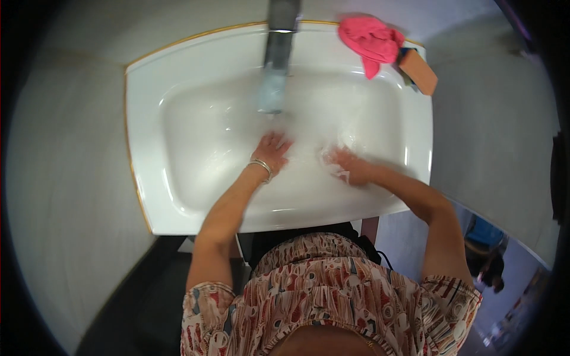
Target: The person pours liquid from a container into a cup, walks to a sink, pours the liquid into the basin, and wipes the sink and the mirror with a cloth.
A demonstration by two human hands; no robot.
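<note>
My left hand (273, 151), with a metal bangle (262, 169) at its wrist, is below the tap (276, 74) in the white sink (148, 196). Its fingers are stretched out and a little apart, and nothing shows in them. To its right, over the basin, my right hand (352, 167) is blurred by motion. Something whitish and shiny lies around its fingers; whether that is foam, water or a thin cloth I cannot make out. The two hands are apart. Under the tap's spout the picture is smeared, perhaps by running water.
A bunched pink cloth (369, 43) lies on the sink's back right corner. Beside it sits an orange-brown block (418, 72), with darker pieces partly hidden under it. Walls stand close on the left and behind the sink. A pale panel runs along its right.
</note>
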